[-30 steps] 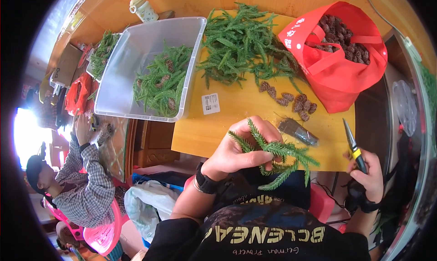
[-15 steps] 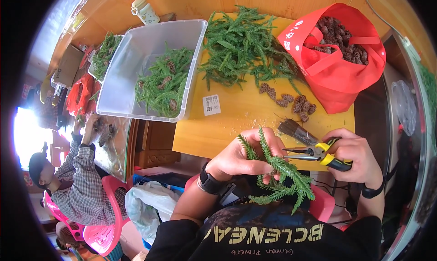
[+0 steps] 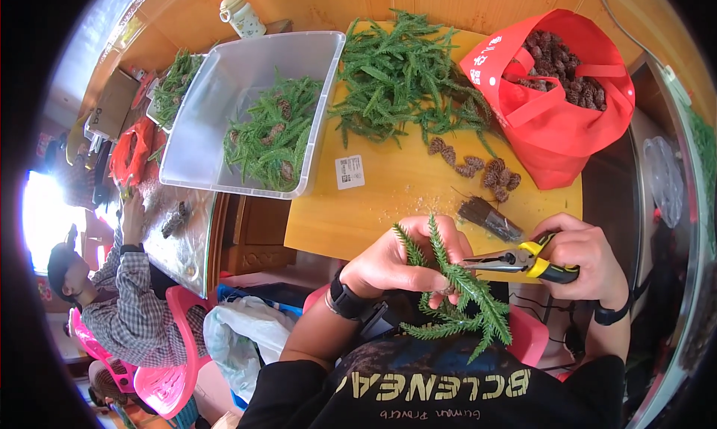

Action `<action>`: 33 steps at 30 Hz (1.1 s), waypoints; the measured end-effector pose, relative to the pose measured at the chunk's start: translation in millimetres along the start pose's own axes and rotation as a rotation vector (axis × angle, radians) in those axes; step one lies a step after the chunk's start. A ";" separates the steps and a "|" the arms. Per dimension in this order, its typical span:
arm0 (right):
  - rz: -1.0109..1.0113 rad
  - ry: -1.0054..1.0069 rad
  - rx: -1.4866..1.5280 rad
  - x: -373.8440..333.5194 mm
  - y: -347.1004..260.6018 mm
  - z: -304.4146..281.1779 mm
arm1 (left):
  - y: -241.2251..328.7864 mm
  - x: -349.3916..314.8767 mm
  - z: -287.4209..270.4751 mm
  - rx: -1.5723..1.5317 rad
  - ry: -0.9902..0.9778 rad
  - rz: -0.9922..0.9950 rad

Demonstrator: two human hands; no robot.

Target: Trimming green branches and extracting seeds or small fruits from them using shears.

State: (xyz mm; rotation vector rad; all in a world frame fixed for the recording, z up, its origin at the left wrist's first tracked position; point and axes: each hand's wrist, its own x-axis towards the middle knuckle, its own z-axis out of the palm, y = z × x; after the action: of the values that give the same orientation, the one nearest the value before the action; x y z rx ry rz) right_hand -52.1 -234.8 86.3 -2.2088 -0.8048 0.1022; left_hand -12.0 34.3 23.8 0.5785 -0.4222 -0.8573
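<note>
My left hand (image 3: 392, 264) pinches a green artificial pine sprig (image 3: 478, 302) over the near edge of the table, its needled branches hanging down and to the right. In my right hand (image 3: 590, 261) are needle-nose pliers (image 3: 541, 269) with yellow and black handles. Their jaws point left and reach the sprig beside my left fingertips, looking closed or nearly so; what lies between them is too small to make out. Just beyond the pliers lies a bundle of thin dark wires (image 3: 489, 218) in clear wrap. Several loose pine cones (image 3: 496, 176) rest farther back.
A red bag (image 3: 553, 137) full of pine cones stands at the back right, beside a heap of pine sprigs (image 3: 396, 81). On the left is a clear plastic bin (image 3: 198, 134) holding sprigs with cones. A white label (image 3: 349, 173) lies on the yellow table (image 3: 336, 223). Another person (image 3: 142, 302) sits far left.
The plier jaws have closed together and moved slightly left, to the sprig. The sprig has tilted a little in my left hand. At far left, the other person's hand has shifted.
</note>
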 end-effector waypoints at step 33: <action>0.160 0.225 -0.113 -11.4 -4.0 15.0 | 2.9 8.5 22.5 1.514 0.397 0.688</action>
State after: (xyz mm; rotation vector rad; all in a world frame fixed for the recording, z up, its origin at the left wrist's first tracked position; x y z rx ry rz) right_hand -67.9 -229.8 76.5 -2.3375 -0.5212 -0.1154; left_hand -17.9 22.2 43.9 1.8065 -0.8060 0.4118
